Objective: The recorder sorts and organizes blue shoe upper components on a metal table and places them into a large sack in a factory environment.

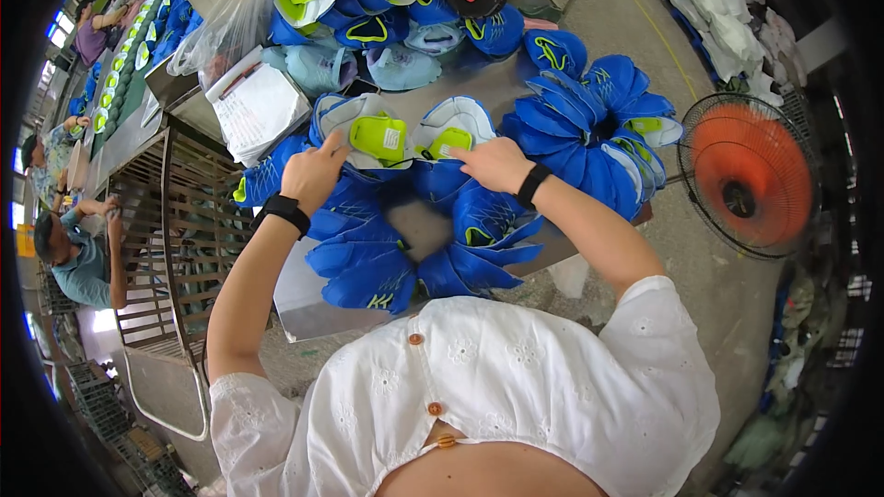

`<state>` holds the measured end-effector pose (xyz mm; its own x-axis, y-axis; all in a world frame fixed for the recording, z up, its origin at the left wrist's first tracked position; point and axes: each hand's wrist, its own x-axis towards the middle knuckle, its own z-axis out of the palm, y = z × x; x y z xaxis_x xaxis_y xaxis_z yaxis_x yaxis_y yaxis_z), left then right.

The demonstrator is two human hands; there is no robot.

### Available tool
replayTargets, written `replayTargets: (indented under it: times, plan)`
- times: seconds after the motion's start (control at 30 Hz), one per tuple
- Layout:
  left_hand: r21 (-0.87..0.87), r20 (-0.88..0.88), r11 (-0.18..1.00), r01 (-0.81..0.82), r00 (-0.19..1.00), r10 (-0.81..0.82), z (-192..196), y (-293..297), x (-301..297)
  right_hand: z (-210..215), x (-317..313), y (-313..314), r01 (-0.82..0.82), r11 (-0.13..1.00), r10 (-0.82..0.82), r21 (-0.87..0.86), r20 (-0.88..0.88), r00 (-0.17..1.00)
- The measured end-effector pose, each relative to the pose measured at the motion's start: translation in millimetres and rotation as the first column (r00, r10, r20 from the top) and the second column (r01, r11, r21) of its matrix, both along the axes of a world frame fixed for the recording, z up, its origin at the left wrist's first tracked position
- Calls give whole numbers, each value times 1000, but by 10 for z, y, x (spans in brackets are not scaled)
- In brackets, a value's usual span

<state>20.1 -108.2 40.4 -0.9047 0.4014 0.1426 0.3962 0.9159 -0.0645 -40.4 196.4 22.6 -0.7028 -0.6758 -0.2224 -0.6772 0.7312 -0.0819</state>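
Note:
Two blue shoe uppers with white linings and lime-green tongues lie side by side before me. My left hand grips the near edge of the left shoe upper, thumb and fingers closed on it. At the right shoe upper, my right hand pinches the edge beside its green tongue. Each tongue carries a small white label. Nearer my body, more blue uppers are fanned out in a ring on the metal table. The fingertips are partly hidden by the uppers.
Another ring of blue uppers lies to the right, near an orange floor fan. Pale blue uppers and a notepad with a pen lie beyond. A metal rack stands left; people work along a conveyor.

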Motion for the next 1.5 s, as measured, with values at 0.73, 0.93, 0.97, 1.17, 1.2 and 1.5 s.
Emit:
replayTargets:
  times: [0.73, 0.93, 0.97, 1.17, 1.2, 1.5]
  plan:
    - [101, 589, 992, -70, 808, -3, -690, 939, -488, -91, 331, -404, -147, 988, 150, -46, 62, 987]
    - [431, 709, 886, -170, 671, -216, -580, 788, -426, -171, 286, -394, -164, 975, 163, -149, -24, 986]
    - [393, 850, 829, -398, 500, -163, -409, 745, -388, -80, 234, -291, -159, 982, 160, -106, -2, 987]
    - [649, 676, 642, -409, 697, -240, -349, 470, -14, -54, 114, -392, 17, 994, 8, -105, 228, 974]
    - [650, 675, 638, -413, 699, -235, -347, 456, -12, -72, 91, -406, 9, 995, 15, -104, 227, 974]
    - [781, 484, 535, -322, 853, -193, -417, 499, 119, -220, -359, -853, -55, 960, 164, -276, 389, 907]
